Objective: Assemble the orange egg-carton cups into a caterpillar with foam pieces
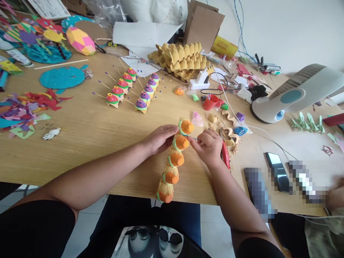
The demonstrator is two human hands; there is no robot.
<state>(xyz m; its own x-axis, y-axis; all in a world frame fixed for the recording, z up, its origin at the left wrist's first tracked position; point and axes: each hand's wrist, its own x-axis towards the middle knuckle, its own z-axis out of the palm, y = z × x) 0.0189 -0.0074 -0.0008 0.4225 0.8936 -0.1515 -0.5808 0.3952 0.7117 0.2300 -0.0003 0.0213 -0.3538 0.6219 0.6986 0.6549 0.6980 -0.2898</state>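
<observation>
My left hand [163, 139] holds the far end of an egg-carton strip [167, 168] by its left side, fingers closed round the edge. Orange clay caps [181, 142] cover the strip's several bumps, with light green clay bands round them. The strip's near end reaches the table's front edge. In my right hand [211, 145] a thin blue stick [191, 137] is pinched, its tip touching the strip between the two farthest bumps. Just beyond that hand lies a red-handled cutter [225, 154], partly hidden by the wrist.
Decorated carton strips, one red and green [118, 90], one purple [145, 96], stand farther back with thin sticks poking out. Carton trays [180, 59], a red cup [210, 102] and a white fan [290, 95] are behind. Paper scraps [21, 111] lie left, a phone [278, 172] right.
</observation>
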